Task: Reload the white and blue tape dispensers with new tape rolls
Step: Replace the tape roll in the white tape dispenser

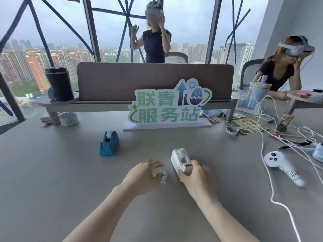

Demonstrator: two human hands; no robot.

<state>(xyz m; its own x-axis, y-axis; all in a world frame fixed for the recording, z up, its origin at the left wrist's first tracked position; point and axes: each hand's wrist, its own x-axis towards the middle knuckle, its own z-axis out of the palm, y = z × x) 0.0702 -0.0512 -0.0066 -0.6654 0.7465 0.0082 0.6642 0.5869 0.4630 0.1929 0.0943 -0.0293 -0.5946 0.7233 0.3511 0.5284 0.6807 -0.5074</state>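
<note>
The white tape dispenser [180, 158] stands on the grey table just ahead of me, with a roll seated in its cradle. My right hand [195, 177] grips its near, cutter end. To its left my left hand [143, 173] is closed over a small white tape roll [161, 174] resting on the table, its loose end sticking out. The blue tape dispenser [109, 143] sits apart at the left, farther back, with a white roll in it.
A green-lettered sign [167, 105] on a white base stands behind the dispensers. A white controller [281, 165] and trailing white cables [272, 189] lie at the right. A wide tape roll [69, 118] and black tumbler [59, 83] are back left. Two people are beyond the divider.
</note>
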